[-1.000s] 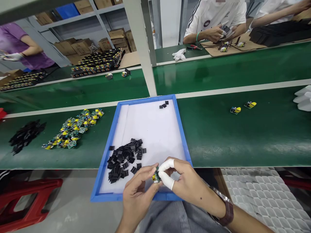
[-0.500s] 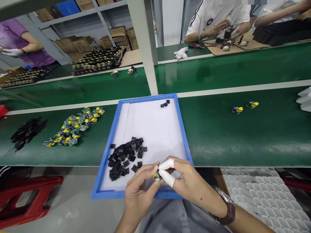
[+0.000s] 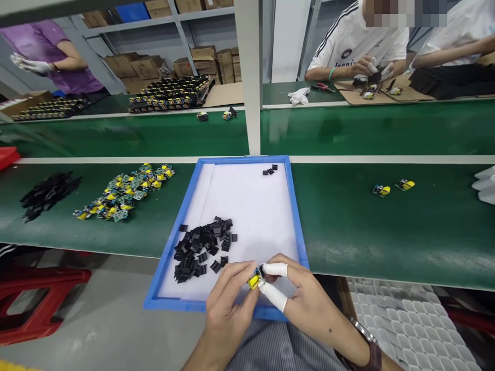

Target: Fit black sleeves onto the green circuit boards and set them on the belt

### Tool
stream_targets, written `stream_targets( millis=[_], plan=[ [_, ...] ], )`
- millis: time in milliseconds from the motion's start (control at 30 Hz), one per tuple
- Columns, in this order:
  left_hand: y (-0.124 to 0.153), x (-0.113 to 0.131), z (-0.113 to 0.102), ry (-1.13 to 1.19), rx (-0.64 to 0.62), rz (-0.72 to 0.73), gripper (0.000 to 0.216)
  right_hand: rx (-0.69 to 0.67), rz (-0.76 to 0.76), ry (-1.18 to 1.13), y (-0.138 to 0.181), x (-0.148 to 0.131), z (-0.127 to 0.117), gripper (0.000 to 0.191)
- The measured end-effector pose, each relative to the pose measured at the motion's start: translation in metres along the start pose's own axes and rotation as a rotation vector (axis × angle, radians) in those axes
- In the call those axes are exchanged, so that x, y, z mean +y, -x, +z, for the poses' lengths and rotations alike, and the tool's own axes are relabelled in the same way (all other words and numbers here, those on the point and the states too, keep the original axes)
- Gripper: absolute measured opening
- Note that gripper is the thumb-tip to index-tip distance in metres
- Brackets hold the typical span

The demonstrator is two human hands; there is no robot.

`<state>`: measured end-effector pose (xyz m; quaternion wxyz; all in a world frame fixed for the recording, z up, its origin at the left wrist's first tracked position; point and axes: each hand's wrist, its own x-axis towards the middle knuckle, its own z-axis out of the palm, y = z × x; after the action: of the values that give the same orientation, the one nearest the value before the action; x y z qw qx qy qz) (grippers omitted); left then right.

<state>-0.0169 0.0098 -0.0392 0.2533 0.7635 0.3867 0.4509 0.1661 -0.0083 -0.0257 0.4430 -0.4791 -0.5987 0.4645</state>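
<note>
Over the near edge of a blue-rimmed tray (image 3: 296, 216), both my hands hold one small circuit board (image 3: 255, 280) with a yellow component. My left hand (image 3: 232, 296) pinches it from the left between thumb and fingers. From the other side my right hand (image 3: 299, 291), with white finger cots on thumb and forefinger, grips the board too. A small dark piece shows at the right fingertips; whether it is attached to the board I cannot tell. Left of my hands, a heap of small black plastic pieces (image 3: 203, 242) lies on the tray's white lining.
On the green bench lie a pile of circuit boards (image 3: 124, 193), a heap of black strips (image 3: 50, 193) and two separate boards (image 3: 392, 188). A post (image 3: 249, 77) rises behind the tray. Co-workers sit across the bench; a red stool (image 3: 31, 293) stands lower left.
The board has turned between my fingers, so its yellow component shows more. The right fingers have shifted slightly on it. The whole view has tilted a little.
</note>
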Motion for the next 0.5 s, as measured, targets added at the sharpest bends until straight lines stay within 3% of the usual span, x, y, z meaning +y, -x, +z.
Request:
stream_targets(
  millis=[167,267,400,500],
  plan=[
    [-0.0016,0.0006,0.0006,-0.015,0.033,0.034,0.054,0.057,-0.053,-0.074,-0.0007,0.0039,0.0089,0.019],
    [-0.0023,0.0015,0.0004,-0.003,0.040,0.031,0.053,0.024,-0.056,-0.088,-0.0001,0.0025,0.0075,0.020],
    [-0.0025,0.0023,0.0042,-0.011,0.066,0.030,0.052,-0.036,-0.002,-0.131,-0.0024,0.0012,0.0011,0.017],
    [-0.0008,0.0020,0.0053,-0.045,0.095,0.071,0.053,0.022,0.022,-0.139,-0.0045,-0.0027,0.0016,0.010]
  ],
)
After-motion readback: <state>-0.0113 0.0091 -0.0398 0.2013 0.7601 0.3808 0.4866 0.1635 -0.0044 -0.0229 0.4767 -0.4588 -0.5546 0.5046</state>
